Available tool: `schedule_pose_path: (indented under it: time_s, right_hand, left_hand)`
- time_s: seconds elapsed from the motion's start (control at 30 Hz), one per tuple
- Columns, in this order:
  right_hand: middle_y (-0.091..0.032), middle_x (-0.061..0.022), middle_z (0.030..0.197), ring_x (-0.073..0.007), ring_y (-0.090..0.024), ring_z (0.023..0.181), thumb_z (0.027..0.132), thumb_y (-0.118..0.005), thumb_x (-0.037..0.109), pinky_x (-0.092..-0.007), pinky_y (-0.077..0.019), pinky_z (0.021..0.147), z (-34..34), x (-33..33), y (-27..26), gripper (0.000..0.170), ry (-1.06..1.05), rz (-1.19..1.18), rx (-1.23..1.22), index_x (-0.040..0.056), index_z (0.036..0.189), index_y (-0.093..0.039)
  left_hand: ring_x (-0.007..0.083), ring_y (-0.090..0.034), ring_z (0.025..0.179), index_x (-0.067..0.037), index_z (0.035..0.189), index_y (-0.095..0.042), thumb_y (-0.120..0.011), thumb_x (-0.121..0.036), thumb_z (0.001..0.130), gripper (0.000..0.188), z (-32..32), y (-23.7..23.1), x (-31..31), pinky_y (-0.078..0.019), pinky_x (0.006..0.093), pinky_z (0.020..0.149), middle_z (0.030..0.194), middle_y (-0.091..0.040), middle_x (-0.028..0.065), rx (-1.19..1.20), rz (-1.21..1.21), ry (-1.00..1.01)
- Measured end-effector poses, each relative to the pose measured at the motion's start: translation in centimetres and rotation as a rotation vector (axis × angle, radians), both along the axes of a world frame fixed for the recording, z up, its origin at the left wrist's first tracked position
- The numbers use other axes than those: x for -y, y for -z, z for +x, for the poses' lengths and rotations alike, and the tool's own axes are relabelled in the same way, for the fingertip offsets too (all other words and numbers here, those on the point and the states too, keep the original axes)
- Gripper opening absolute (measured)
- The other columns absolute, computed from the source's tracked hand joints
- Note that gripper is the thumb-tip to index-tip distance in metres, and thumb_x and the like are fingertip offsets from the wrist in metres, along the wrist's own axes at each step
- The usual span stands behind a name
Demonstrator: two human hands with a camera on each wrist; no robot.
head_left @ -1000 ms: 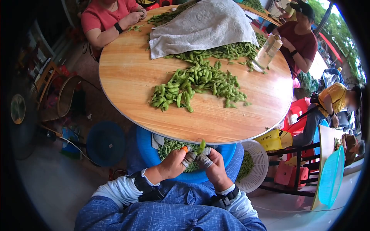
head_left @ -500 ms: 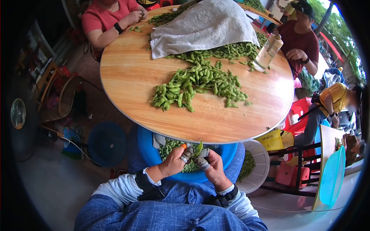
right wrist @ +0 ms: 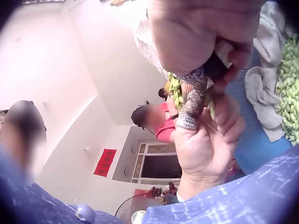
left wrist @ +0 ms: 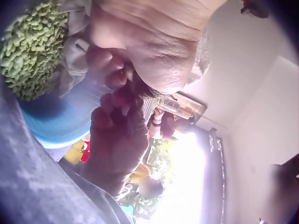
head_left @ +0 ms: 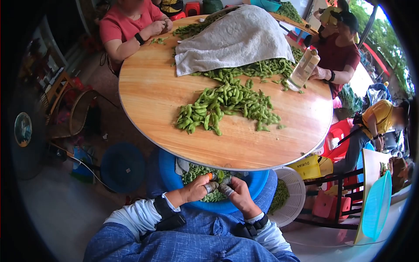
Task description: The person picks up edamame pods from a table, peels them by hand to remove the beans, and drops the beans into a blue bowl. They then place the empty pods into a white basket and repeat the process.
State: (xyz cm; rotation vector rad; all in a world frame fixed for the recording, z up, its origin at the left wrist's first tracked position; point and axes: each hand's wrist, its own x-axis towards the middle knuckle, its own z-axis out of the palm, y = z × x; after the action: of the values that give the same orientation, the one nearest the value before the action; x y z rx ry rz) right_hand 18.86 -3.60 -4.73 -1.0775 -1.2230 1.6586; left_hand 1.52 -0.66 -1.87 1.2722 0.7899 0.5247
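Over the blue basin (head_left: 166,171) of shelled green beans (head_left: 198,171), the two hands meet, thumbs wrapped in grey cloth. Between the fingertips a green pod (head_left: 221,175) shows, pinched by the left hand (head_left: 195,189) and the right hand (head_left: 242,196). An orange band is on a left finger. In the right wrist view, part of a pod (right wrist: 212,110) shows by the curled fingers of the left hand (right wrist: 205,149); the right hand (right wrist: 205,37) is close above. The left wrist view shows both hands' fingers together, the pod mostly hidden.
A round wooden table (head_left: 148,100) bears a heap of pods (head_left: 227,105), a grey towel (head_left: 235,39) and a bottle (head_left: 303,70). A white basket (head_left: 298,192) stands right of the basin, a dark blue tub (head_left: 122,168) left. People sit around the table.
The pod sits lower between the fingertips, and less of it shows. The head view has shifted slightly, so the table appears lower. The person at the right has moved a hand to beside the bottle.
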Motion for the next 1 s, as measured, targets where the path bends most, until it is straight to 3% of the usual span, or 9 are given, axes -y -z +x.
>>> schedule_pose_path:
  time_s: [0.2, 0.3, 0.4, 0.5, 0.6, 0.67, 0.8, 0.87, 1.0]
  right_hand:
    - [-0.049, 0.0042, 0.071, -0.0037, -0.041, 0.065, 0.079, -0.055, 0.009, -0.0199, -0.0356, 0.055, -0.4, 0.2, 0.9, 0.009, -0.034, -0.057, 0.077, 0.0004, 0.078, -0.051]
    - [-0.049, 0.0043, 0.071, -0.0034, -0.042, 0.065, 0.079, -0.056, 0.010, -0.0199, -0.0360, 0.056, -0.4, 0.2, 1.1, 0.010, -0.069, -0.079, 0.113, 0.0004, 0.079, -0.052]
    - [-0.050, 0.0034, 0.069, -0.0042, -0.042, 0.064, 0.079, -0.055, 0.009, -0.0209, -0.0365, 0.055, -0.7, 0.0, 1.4, 0.010, -0.061, -0.079, 0.189, 0.0004, 0.077, -0.052]
    - [-0.051, 0.0015, 0.069, -0.0060, -0.044, 0.063, 0.079, -0.054, 0.008, -0.0225, -0.0376, 0.055, 0.2, 0.0, 1.8, 0.008, 0.020, 0.017, 0.304, 0.0004, 0.077, -0.052]
    - [-0.051, -0.0002, 0.067, -0.0084, -0.046, 0.063, 0.078, -0.052, 0.005, -0.0227, -0.0397, 0.056, 3.5, 0.8, 0.6, 0.005, 0.243, 0.000, 0.138, 0.0005, 0.076, -0.054]
    - [-0.051, 0.0000, 0.066, -0.0064, -0.044, 0.059, 0.078, -0.054, 0.007, -0.0198, -0.0366, 0.051, 7.7, 2.3, 1.7, 0.005, 0.564, 0.022, 0.175, 0.0019, 0.078, -0.055]
    - [-0.053, -0.0022, 0.066, -0.0082, -0.049, 0.052, 0.077, -0.049, 0.006, -0.0166, -0.0347, 0.040, 14.1, 5.6, 4.4, 0.011, 1.152, -0.229, -0.354, 0.0037, 0.087, -0.054]
    - [-0.053, -0.0025, 0.066, -0.0096, -0.051, 0.053, 0.076, -0.047, 0.005, -0.0178, -0.0367, 0.040, 14.8, 6.4, 5.1, 0.013, 1.265, -0.322, -0.402, 0.0036, 0.089, -0.053]
    - [-0.052, -0.0024, 0.063, -0.0074, -0.045, 0.050, 0.078, -0.049, 0.009, -0.0170, -0.0312, 0.039, 13.0, 7.2, 4.2, 0.014, 0.924, -0.313, -0.123, 0.0026, 0.089, -0.055]
  left_hand:
    - [0.0078, -0.042, 0.063, -0.003, 0.095, -0.051, -0.043, -0.010, 0.078, 0.020, -0.7, 3.2, 0.3, -0.0362, 0.0230, 0.056, 0.068, -0.048, -0.0009, -0.223, 0.146, 0.032]
    - [0.0262, -0.051, 0.055, 0.000, 0.091, -0.051, -0.044, -0.010, 0.072, 0.022, -0.6, 4.8, 0.4, -0.0395, 0.0347, 0.053, 0.062, -0.053, 0.0181, -0.287, 0.293, -0.026]
    - [0.0310, -0.054, 0.061, 0.000, 0.092, -0.051, -0.044, -0.008, 0.070, 0.024, -0.3, 4.8, 0.4, -0.0416, 0.0362, 0.056, 0.065, -0.054, 0.0208, -0.428, 0.299, -0.077]
    - [0.0320, -0.057, 0.068, 0.001, 0.096, -0.050, -0.047, -0.009, 0.069, 0.029, 0.0, 2.9, -0.3, -0.0439, 0.0378, 0.060, 0.068, -0.055, 0.0201, -0.670, 0.427, 0.120]
    - [0.0322, -0.058, 0.074, 0.001, 0.101, -0.048, -0.052, -0.010, 0.070, 0.033, -0.5, 2.1, 0.0, -0.0453, 0.0397, 0.064, 0.073, -0.057, 0.0195, -0.700, 1.105, 0.040]
    - [0.0288, -0.059, 0.074, 0.000, 0.095, -0.053, -0.056, -0.011, 0.074, 0.025, -0.3, -0.4, -0.7, -0.0460, 0.0364, 0.064, 0.077, -0.058, 0.0172, -0.520, 1.049, 0.026]
    - [0.0226, -0.059, 0.061, -0.001, 0.079, -0.059, -0.058, -0.010, 0.076, 0.010, 3.2, -7.1, -5.2, -0.0455, 0.0297, 0.056, 0.067, -0.058, 0.0134, -0.269, 0.790, -0.233]
    - [0.0208, -0.057, 0.054, -0.001, 0.080, -0.059, -0.059, -0.012, 0.075, 0.012, 5.1, -7.3, -9.5, -0.0438, 0.0277, 0.050, 0.063, -0.057, 0.0135, -0.383, 0.777, -0.308]
    - [0.0306, -0.058, 0.065, -0.002, 0.081, -0.058, -0.064, -0.021, 0.069, 0.022, 9.3, -4.9, -16.3, -0.0453, 0.0382, 0.058, 0.071, -0.060, 0.0166, -0.717, 0.858, -0.421]
